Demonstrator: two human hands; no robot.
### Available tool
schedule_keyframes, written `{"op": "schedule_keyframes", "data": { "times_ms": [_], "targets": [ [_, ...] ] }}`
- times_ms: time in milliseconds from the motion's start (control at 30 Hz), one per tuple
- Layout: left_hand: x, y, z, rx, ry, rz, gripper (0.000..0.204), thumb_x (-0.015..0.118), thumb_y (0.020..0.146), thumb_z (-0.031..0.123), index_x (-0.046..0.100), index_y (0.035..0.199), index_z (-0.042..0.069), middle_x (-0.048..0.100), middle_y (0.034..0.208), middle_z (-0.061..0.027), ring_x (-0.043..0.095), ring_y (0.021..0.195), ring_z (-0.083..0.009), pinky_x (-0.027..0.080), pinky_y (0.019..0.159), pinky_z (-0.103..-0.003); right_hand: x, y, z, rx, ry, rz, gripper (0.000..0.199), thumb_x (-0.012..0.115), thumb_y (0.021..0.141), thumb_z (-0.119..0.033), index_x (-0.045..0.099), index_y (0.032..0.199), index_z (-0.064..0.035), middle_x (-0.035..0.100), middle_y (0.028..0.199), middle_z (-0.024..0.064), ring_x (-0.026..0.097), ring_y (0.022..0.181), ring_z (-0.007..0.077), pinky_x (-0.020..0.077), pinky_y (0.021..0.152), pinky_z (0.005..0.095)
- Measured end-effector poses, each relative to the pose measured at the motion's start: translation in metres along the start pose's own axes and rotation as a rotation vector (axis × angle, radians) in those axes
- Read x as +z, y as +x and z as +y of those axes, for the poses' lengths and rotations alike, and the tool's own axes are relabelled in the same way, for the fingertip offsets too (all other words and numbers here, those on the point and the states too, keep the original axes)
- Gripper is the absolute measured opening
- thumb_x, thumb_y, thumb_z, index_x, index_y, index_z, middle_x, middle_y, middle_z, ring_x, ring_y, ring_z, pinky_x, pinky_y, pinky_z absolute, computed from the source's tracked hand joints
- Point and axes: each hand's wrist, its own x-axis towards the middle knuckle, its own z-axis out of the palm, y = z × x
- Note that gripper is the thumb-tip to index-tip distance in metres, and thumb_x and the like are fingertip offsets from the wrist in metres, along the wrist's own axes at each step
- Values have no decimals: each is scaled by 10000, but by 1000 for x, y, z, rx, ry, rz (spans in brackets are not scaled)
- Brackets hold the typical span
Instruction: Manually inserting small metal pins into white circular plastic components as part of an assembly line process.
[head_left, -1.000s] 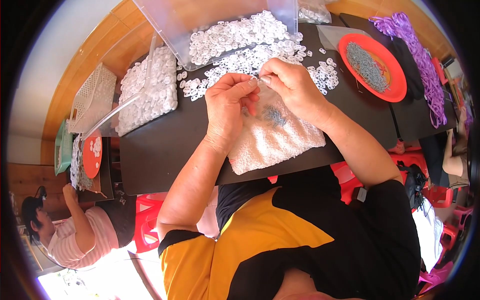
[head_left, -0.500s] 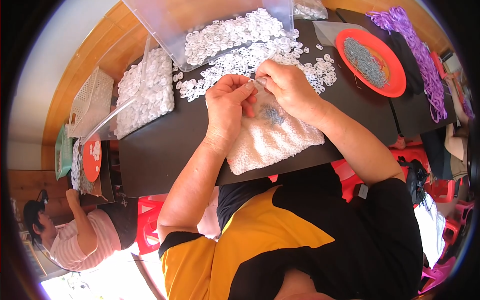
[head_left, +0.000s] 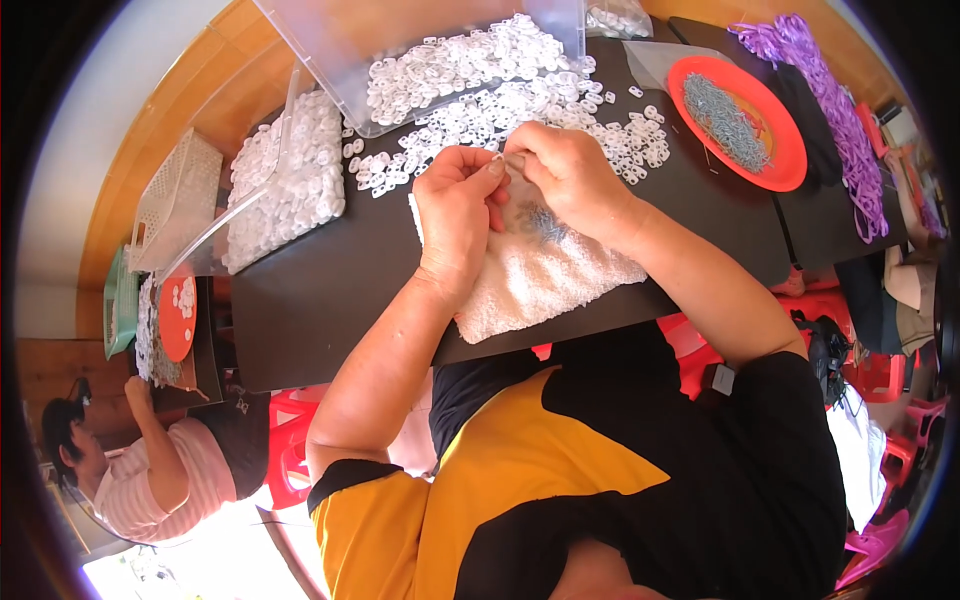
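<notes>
Over the far part of a pale towel (head_left: 540, 290), my two hands meet at their fingertips. My left hand (head_left: 455, 205) is closed, thumb against finger, on a small white plastic piece mostly hidden by the fingers. My right hand (head_left: 570, 180) pinches right beside it; what its fingers hold is too small and covered to make out. Beneath the right hand, a little heap of thin grey metal pins (head_left: 545, 224) lies on the towel. Just beyond the hands spreads a pile of white plastic pieces with holes (head_left: 470, 130).
A clear bin (head_left: 350, 85) lies tipped behind the pile. Another clear box (head_left: 285, 170) of white pieces stands left. A red plate (head_left: 790, 150) of grey pins and purple ribbons (head_left: 868, 190) are at right. A co-worker (head_left: 165, 465) sits at far left.
The hands stay together at the fingertips with only slight finger movement. The whole view has shifted a little.
</notes>
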Motion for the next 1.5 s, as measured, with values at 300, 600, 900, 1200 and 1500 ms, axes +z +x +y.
{"op": "schedule_keyframes", "data": {
  "times_ms": [300,600,900,1200,1500],
  "targets": [
    [-1,-1,1,1,-14,-3,77,628,891,28,609,910,-44,640,773,-99,544,557,-120,424,464,-240,-7,0,-3,11,-107,-70,138,545,847,21,577,971,-29,654,827,164,646,719,341,491,631,392],
    [0,-4,1,46,156,-15,78,619,910,61,605,908,-16,602,750,-32,537,598,-78,431,447,-224,-6,-2,-3,-67,-220,-94,146,564,802,-107,560,909,-8,646,855,171,642,734,375,497,630,455],
    [0,-3,-7,40,230,-23,44,609,916,40,614,893,3,603,747,-18,535,611,-67,413,474,-203,3,-7,4,-149,-252,-36,143,601,742,-80,534,853,-19,615,791,143,625,744,337,488,633,429],
    [6,-2,-4,51,286,20,50,623,882,10,600,850,-21,585,701,-19,527,598,-84,450,536,-245,4,-6,2,-167,-289,-36,157,632,721,-83,542,838,-32,608,785,123,617,747,330,487,623,431],
    [-3,-5,0,50,137,-21,80,613,880,79,607,884,-1,578,697,-22,508,563,-68,382,434,-217,-29,17,8,329,276,-270,142,559,882,-34,656,981,0,643,760,61,614,663,134,456,565,263]
  ]
}}
